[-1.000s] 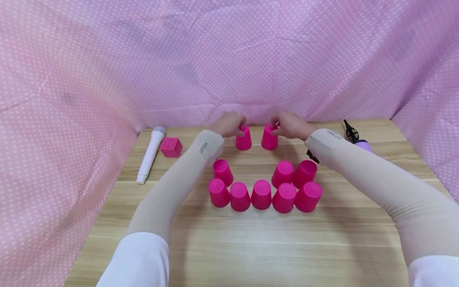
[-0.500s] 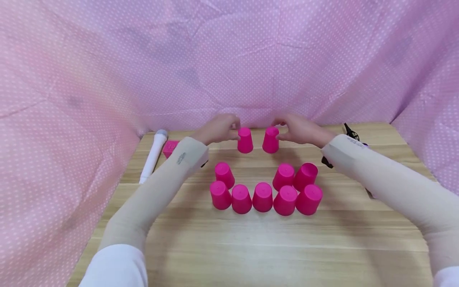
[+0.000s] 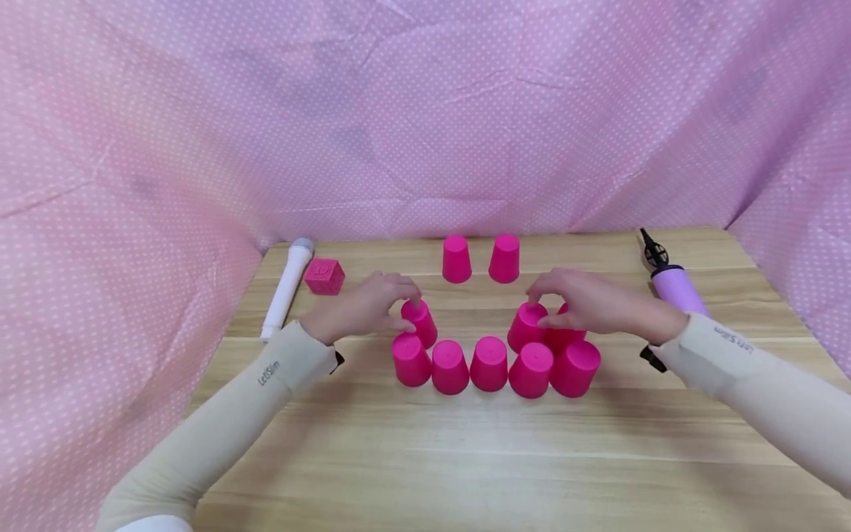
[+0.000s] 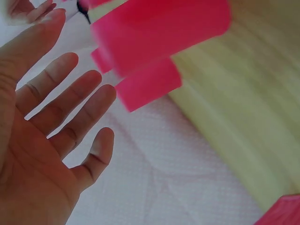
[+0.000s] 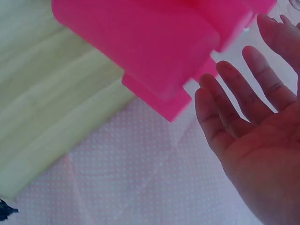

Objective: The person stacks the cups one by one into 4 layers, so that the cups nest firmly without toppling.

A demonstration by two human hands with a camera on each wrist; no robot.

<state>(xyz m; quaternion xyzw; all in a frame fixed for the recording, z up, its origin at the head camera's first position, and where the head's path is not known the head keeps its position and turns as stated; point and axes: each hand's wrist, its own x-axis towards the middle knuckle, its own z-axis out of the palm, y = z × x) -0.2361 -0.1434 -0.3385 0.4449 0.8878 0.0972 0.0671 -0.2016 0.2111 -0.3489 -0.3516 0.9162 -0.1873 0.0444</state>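
Several bright pink cups stand upside down on the wooden table. My left hand (image 3: 366, 304) is close over the left cup (image 3: 420, 327) of the middle row, thumb and fingers spread about its top. On the other side, my right hand (image 3: 592, 301) hovers at a middle-row cup (image 3: 525, 327), partly covering the cup (image 3: 565, 338) beside it. Both wrist views show relaxed fingers (image 4: 84, 105) with a gap from the nearest cups (image 5: 140, 42). A front row of cups (image 3: 489, 366) runs nearest me. Two more cups, a left one (image 3: 456, 258) and a right one (image 3: 504, 258), stand apart at the back.
A white microphone (image 3: 287, 290) and a pink cube (image 3: 324, 276) lie at the left of the table (image 3: 465, 465). To the right is a purple hand pump (image 3: 678, 288) with a black nozzle. Pink dotted cloth (image 3: 425, 111) hangs behind the table.
Both hands have let go of the two back cups, moved apart and come back toward me to the middle-row cups. The two back cups stay standing where they were released.
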